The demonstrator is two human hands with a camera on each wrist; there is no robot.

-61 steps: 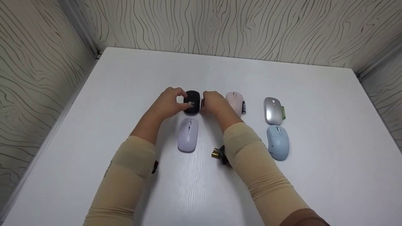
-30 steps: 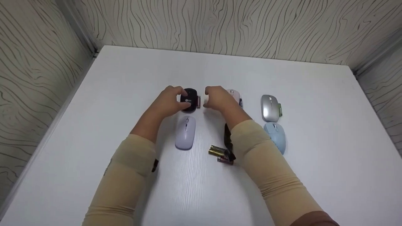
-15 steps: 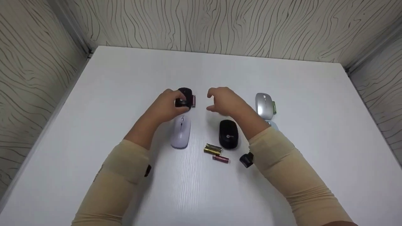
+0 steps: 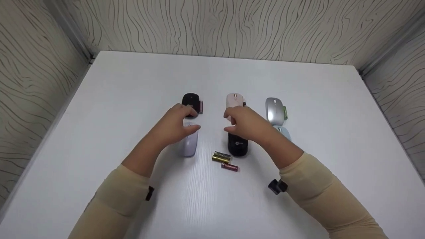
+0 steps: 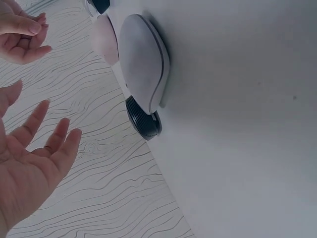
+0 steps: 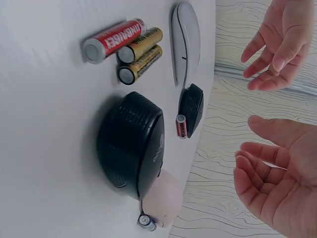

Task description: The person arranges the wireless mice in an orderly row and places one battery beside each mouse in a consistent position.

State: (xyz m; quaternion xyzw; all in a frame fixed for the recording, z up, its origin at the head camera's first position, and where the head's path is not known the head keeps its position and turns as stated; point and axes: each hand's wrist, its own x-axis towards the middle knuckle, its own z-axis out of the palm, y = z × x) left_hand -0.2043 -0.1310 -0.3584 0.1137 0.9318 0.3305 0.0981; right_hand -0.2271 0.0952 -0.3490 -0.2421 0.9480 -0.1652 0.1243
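My left hand (image 4: 174, 124) hovers with fingers apart and nothing in it, over the lavender mouse (image 4: 190, 146). Just beyond it lies a black mouse (image 4: 190, 99) with a red battery (image 4: 201, 107) along its right side. My right hand (image 4: 247, 123), also holding nothing, has loosely bent fingers above a second black mouse (image 4: 237, 146). It partly covers a pink mouse (image 4: 234, 98) behind. In the right wrist view both hands are raised off the table, and a red battery (image 6: 115, 39) and two gold batteries (image 6: 141, 52) lie by the nearer black mouse (image 6: 130, 144).
To the right, a silver mouse (image 4: 275, 111) has a green battery (image 4: 285, 113) against its side. A light blue mouse (image 4: 283, 131) sits below it, partly hidden by my right forearm. Wood-patterned panels (image 4: 212, 26) border the white table (image 4: 149, 76) at the back and sides.
My left hand has let go of the far black mouse and drawn back toward me. The right hand has left the red battery beside that mouse, moving right and then nearer.
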